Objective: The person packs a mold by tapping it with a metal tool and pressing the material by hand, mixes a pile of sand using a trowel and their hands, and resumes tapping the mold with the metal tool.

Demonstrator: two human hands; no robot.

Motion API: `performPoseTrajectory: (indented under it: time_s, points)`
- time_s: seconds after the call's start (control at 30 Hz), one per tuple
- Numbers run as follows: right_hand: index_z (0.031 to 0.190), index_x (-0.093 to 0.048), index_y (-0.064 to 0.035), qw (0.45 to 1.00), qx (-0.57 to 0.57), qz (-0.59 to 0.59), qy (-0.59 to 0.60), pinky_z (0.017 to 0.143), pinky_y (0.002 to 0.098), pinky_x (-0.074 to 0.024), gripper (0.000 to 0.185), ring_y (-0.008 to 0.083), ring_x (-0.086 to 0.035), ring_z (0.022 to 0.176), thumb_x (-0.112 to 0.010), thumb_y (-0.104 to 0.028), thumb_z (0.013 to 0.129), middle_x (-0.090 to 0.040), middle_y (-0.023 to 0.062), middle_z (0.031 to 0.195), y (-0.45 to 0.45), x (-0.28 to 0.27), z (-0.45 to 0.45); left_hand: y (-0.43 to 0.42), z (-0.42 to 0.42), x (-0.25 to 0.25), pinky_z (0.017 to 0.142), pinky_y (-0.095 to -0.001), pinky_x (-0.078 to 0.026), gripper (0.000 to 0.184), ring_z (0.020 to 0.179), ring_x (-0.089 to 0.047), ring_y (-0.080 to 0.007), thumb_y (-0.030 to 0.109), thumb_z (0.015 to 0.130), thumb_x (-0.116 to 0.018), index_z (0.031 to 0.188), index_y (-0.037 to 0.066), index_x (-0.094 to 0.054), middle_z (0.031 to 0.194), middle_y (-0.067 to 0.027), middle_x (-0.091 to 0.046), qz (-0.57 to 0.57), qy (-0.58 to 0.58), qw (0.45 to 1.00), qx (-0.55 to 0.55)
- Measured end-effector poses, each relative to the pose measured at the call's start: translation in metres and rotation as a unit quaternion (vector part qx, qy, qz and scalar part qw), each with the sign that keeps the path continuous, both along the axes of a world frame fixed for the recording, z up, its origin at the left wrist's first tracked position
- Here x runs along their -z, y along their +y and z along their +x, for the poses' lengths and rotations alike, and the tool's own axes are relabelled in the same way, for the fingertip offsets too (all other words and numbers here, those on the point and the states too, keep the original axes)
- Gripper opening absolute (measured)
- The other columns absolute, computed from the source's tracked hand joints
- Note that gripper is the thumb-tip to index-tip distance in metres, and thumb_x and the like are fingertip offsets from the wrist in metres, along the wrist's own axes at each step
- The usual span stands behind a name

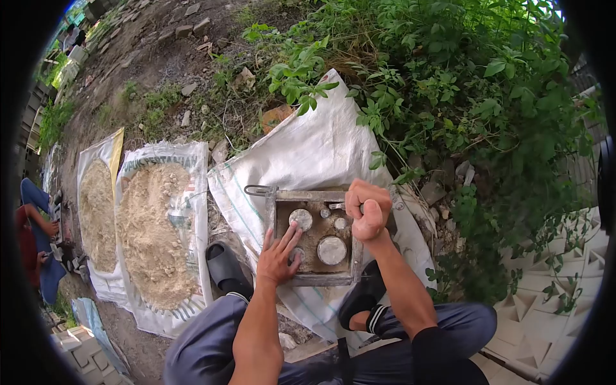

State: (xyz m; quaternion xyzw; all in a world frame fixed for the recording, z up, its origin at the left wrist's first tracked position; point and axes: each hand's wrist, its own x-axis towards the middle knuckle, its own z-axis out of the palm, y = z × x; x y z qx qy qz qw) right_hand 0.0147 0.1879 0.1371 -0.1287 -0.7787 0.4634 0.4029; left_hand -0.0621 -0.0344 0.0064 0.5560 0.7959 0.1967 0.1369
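Observation:
A square frame (319, 280) lies on a white woven sack (308, 151) between the feet, with brownish material inside it. Several round, pale discs of different sizes sit in the frame, the largest disc (332, 250) at the lower right. My left hand (280, 255) is spread over the frame's left side, its fingertips touching the upper left disc (300, 219). Above the frame's upper right corner, my right hand (368, 208) is closed in a fist around something I cannot make out. A wire loop (258, 190) sticks out at the frame's upper left corner.
Two sacks bearing sandy material (157, 234) (97, 215) lie to the left. Leafy plants (449, 83) grow at the upper right. Patterned pale blocks (552, 289) are at the lower right. Another person (38, 240) sits at the far left. Black sandals (226, 266) flank the frame.

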Motion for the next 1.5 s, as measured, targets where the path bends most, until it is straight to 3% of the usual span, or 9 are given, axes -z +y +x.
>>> performPoseTrajectory:
  time_s: [0.1,0.2,0.4,0.47,0.6,0.7,0.87,1.07,1.5]
  points:
    - [0.050,-0.030,-0.0074,0.985,0.041,-0.078,0.148,0.044,0.0288,-0.0265,0.060,0.0157,-0.034,0.041,-0.035,-0.050,0.091,-0.037,0.0033,0.044,-0.010,-0.035,0.022,-0.001,0.000,0.007,0.115,-0.0439,-0.024,0.065,0.100,-0.060,-0.0164,0.026,0.082,-0.060,0.143,0.016,-0.041,0.151,0.0004,-0.037,-0.004,0.000,1.000,-0.002]
    - [0.049,-0.031,-0.0081,0.995,0.008,-0.029,0.091,0.045,0.0294,-0.0262,0.060,0.0154,-0.033,0.039,-0.036,-0.051,0.091,-0.036,0.0022,0.043,-0.010,0.010,0.011,0.000,0.000,0.002,0.115,-0.0441,-0.024,0.065,0.098,-0.060,-0.0166,0.026,0.082,-0.060,0.143,0.016,-0.041,0.150,0.0005,-0.037,0.015,0.002,1.000,-0.003]
    - [0.050,-0.031,-0.0079,0.994,0.021,-0.031,0.100,0.047,0.0289,-0.0252,0.062,0.0137,-0.032,0.039,-0.037,-0.052,0.092,-0.035,0.0001,0.042,-0.015,-0.031,0.012,0.000,0.000,0.007,0.116,-0.0450,-0.022,0.064,0.095,-0.061,-0.0176,0.024,0.081,-0.060,0.142,0.015,-0.043,0.150,-0.0009,-0.038,0.016,-0.010,1.000,-0.006]
    - [0.049,-0.032,-0.0073,0.980,0.045,-0.085,0.171,0.044,0.0305,-0.0247,0.052,0.0157,-0.033,0.041,-0.042,-0.038,0.090,-0.034,0.0017,0.045,-0.009,-0.016,0.013,-0.003,0.001,0.008,0.116,-0.0451,-0.022,0.064,0.094,-0.061,-0.0178,0.024,0.081,-0.060,0.142,0.015,-0.042,0.150,-0.0009,-0.038,0.010,-0.010,1.000,-0.006]
    - [0.051,-0.029,-0.0063,1.000,0.008,-0.027,-0.005,0.041,0.0268,-0.0232,0.060,0.0140,-0.032,0.040,-0.034,-0.050,0.092,-0.034,0.0025,0.046,0.013,-0.001,-0.003,0.000,0.000,0.006,0.115,-0.0449,-0.023,0.065,0.097,-0.060,-0.0173,0.026,0.082,-0.059,0.143,0.015,-0.040,0.151,0.0001,-0.036,0.004,0.003,1.000,-0.001]
    - [0.051,-0.029,-0.0050,0.987,0.058,-0.096,0.114,0.040,0.0265,-0.0237,0.061,0.0141,-0.032,0.040,-0.035,-0.050,0.092,-0.034,0.0028,0.048,-0.001,-0.026,0.017,0.001,0.000,0.005,0.116,-0.0451,-0.022,0.065,0.098,-0.060,-0.0171,0.026,0.082,-0.059,0.143,0.015,-0.040,0.151,0.0004,-0.036,-0.013,0.001,1.000,-0.003]
    - [0.051,-0.028,-0.0055,0.999,0.022,-0.026,0.036,0.040,0.0255,-0.0202,0.061,0.0120,-0.030,0.041,-0.035,-0.049,0.092,-0.029,0.0005,0.047,-0.002,0.005,0.004,0.004,-0.001,0.002,0.116,-0.0449,-0.022,0.065,0.100,-0.059,-0.0169,0.026,0.083,-0.059,0.144,0.016,-0.040,0.151,0.0009,-0.035,-0.005,0.001,1.000,-0.004]
    - [0.052,-0.027,-0.0070,0.983,0.050,-0.103,0.145,0.043,0.0256,-0.0206,0.057,0.0117,-0.025,0.041,-0.033,-0.048,0.092,-0.029,0.0003,0.045,-0.002,0.024,0.012,-0.002,-0.002,0.001,0.116,-0.0446,-0.021,0.065,0.101,-0.059,-0.0171,0.026,0.083,-0.058,0.144,0.016,-0.039,0.151,0.0006,-0.035,-0.013,-0.007,1.000,0.000]
    - [0.051,-0.029,-0.0034,0.989,0.053,-0.120,0.071,0.040,0.0297,-0.0224,0.053,0.0157,-0.032,0.040,-0.035,-0.040,0.089,-0.034,0.0048,0.047,0.009,-0.012,0.014,0.000,0.001,0.007,0.116,-0.0450,-0.023,0.064,0.100,-0.060,-0.0179,0.026,0.082,-0.059,0.143,0.016,-0.041,0.151,-0.0004,-0.037,0.012,0.005,1.000,-0.002]
